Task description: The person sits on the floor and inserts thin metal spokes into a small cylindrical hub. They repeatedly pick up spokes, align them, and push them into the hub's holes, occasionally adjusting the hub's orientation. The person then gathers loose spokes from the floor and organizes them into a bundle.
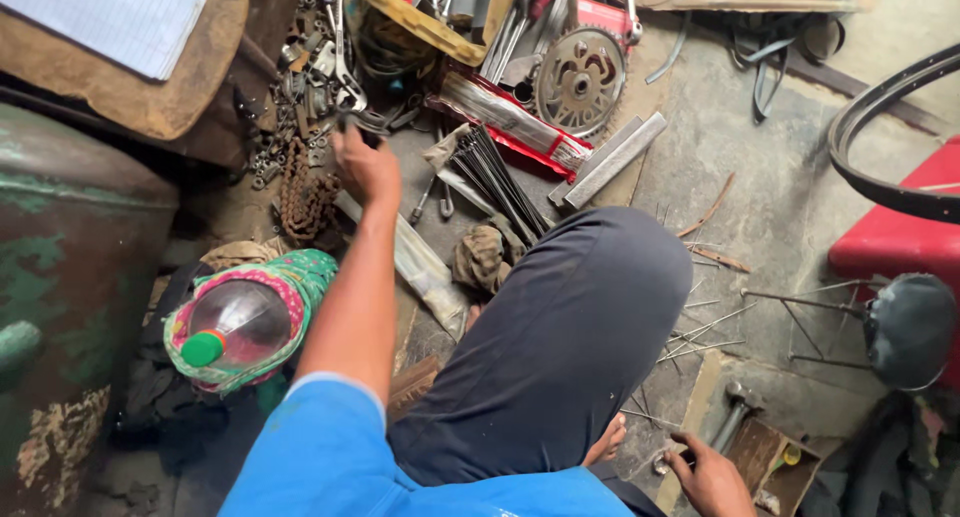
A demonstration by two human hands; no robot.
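Head view looks straight down the left arm, which is stretched out nearly full length from a blue sleeve, to the left hand [366, 165]. Its back faces the camera and its fingers curl down over a small dark metal part [352, 125] at the edge of a heap of nuts and small fittings [300, 87]; the fingertips are hidden, so how tightly they close on the part cannot be told. Just left of the wrist a rusty chain [303, 194] lies bunched on the ground, and to the right a bundle of dark spokes [500, 177] fans out beside a toothed sprocket [580, 80]. Under the forearm lies a long clear plastic packet [420, 267]. Nearer the body, left of the elbow, a clear bottle with a green cap [225, 327] sits wrapped in a patterned cloth. The right hand [712, 474] rests low by the bent knee in dark trousers, fingers loosely bent towards the ground, next to a hammer [735, 412] and a small wooden box [775, 457]; whether it holds anything cannot be told. Loose thin spokes [700, 337] lie scattered on the concrete floor [740, 167] between.
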